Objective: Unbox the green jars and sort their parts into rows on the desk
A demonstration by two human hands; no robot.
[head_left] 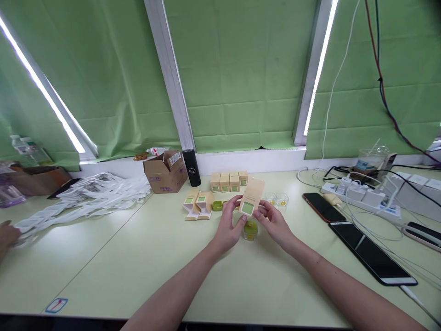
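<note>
Between my two hands is a flat kraft-coloured cardboard box [253, 191] with a green square on its lower part. My left hand [229, 224] grips its left edge, and my right hand [274, 222] closes on its lower right edge. Just beneath the box stands a small clear jar [250, 232] with green in its upper part. A green square piece [217, 205] lies left of my left hand. Beyond it sit two opened boxes [199, 205] of the same print. Past my right hand are clear cups [277, 199] with yellow bits inside.
Several closed small boxes [225, 182] stand at the back, beside a black cylinder [191, 168] and an open carton [165, 172]. White strips [93, 197] spread leftward near another person's hand [8, 233]. Phones [372, 253], cables and a power strip [361, 200] lie right.
</note>
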